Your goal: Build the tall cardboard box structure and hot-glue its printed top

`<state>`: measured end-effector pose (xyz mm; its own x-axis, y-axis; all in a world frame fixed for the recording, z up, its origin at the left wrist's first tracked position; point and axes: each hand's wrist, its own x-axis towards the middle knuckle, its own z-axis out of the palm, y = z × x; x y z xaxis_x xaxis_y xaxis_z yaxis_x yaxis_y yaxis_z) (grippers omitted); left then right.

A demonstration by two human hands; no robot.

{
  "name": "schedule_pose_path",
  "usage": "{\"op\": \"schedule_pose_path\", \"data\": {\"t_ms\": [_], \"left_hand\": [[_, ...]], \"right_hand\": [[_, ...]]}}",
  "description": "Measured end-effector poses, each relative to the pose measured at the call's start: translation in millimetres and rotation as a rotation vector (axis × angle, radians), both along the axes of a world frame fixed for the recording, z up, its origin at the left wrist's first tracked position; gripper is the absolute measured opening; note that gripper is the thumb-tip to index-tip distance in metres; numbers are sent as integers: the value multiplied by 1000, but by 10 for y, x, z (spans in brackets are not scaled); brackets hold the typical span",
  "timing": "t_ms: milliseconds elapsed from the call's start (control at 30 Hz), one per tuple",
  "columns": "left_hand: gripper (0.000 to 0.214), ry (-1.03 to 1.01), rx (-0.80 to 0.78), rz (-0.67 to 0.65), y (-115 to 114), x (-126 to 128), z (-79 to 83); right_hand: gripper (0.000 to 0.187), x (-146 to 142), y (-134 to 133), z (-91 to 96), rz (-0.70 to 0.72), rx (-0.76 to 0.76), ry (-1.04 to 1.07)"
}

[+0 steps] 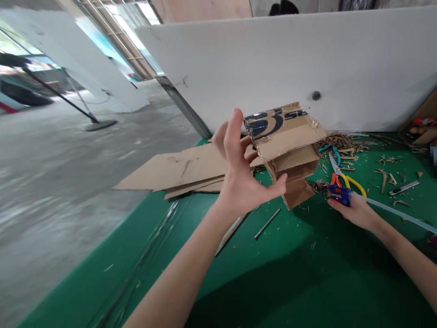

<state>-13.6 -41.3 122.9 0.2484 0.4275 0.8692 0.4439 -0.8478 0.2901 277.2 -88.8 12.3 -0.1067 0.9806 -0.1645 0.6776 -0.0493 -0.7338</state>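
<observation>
My left hand [239, 173] grips a small cardboard structure [290, 132] from its left side, thumb along the lower front and fingers at the upper left edge. The structure is held up above the green table, with dark printing on its top panel, open compartments facing me and a flap hanging below. In my right hand [358, 212] is a blue hot glue gun [340, 195], a long translucent glue stick [392, 207] running out of its back. The gun's nozzle end points left, close to the hanging flap; whether they touch I cannot tell.
Flat cardboard sheets [184, 168] lie on the green table [153, 255] at the left. Scissors [335, 165], yellow-handled pliers [355, 184], a cutter knife [403, 187] and cardboard scraps [344, 148] lie at the right. A white panel [256, 68] stands behind. A thin rod [267, 223] lies in front.
</observation>
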Motion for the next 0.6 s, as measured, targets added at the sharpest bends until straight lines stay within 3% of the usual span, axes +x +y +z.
{"op": "schedule_pose_path", "data": {"t_ms": [333,600], "left_hand": [[105,16,4,32,-31,21,21],[111,38,75,53,-3,1,16]], "right_hand": [[44,4,7,3,20,-13,-3],[43,14,11,-31,7,-6,-3]]}}
